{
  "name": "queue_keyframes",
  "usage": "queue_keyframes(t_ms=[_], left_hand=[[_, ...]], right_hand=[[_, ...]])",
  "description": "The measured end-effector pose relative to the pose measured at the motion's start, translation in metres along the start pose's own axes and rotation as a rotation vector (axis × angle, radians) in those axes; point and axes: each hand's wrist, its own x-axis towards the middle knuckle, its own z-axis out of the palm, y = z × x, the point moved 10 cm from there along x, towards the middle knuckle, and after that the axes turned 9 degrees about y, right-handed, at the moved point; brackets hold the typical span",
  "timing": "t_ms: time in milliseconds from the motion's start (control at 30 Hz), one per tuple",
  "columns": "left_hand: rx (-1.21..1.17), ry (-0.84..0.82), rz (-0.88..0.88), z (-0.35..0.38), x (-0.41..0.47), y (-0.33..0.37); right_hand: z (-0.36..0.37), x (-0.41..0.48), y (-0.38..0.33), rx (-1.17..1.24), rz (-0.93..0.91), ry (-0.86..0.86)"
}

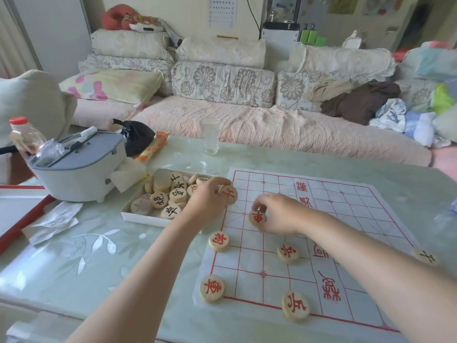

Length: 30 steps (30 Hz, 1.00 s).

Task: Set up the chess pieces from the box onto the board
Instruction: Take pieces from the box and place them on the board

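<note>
A white paper board with red grid lines lies on the table. Several round wooden pieces with red characters sit on it, among them one on the left edge and one at the near left corner. My left hand pinches a red-marked piece at the board's far left edge, right beside the box. My right hand pinches another red-marked piece just above the board's grid. The shallow white box left of the board holds several more pieces.
A grey lidded pot and an oil bottle stand at the left. A clear plastic cup stands beyond the board, a black bag and orange packet behind the box. One black-marked piece sits by my right forearm.
</note>
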Motion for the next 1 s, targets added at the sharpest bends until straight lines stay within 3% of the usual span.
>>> queue_keyframes(t_ms=[133, 300, 500, 633, 733, 867, 1000], left_hand=[[-0.010, -0.103, -0.017, 0.030, -0.005, 0.011], [-0.037, -0.116, -0.032, 0.039, -0.007, 0.013], [-0.085, -0.087, -0.052, 0.033, 0.003, -0.001], [-0.207, -0.058, -0.112, 0.023, 0.009, -0.008], [-0.014, -0.022, -0.064, 0.014, 0.017, -0.019], [0.584, 0.003, 0.234, 0.009, 0.014, -0.019], [0.605, -0.067, 0.250, 0.007, 0.011, -0.034]], right_hand=[[0.008, -0.007, 0.010, -0.034, -0.002, -0.049], [0.013, -0.007, 0.014, 0.020, 0.010, -0.068], [-0.009, 0.009, -0.008, 0.328, -0.041, 0.069], [-0.016, 0.024, -0.034, 0.348, -0.123, 0.158], [-0.009, 0.032, -0.042, 0.326, -0.121, 0.144], [0.015, 0.036, -0.053, 0.119, -0.165, 0.014], [0.033, 0.035, -0.061, 0.041, -0.172, -0.094]])
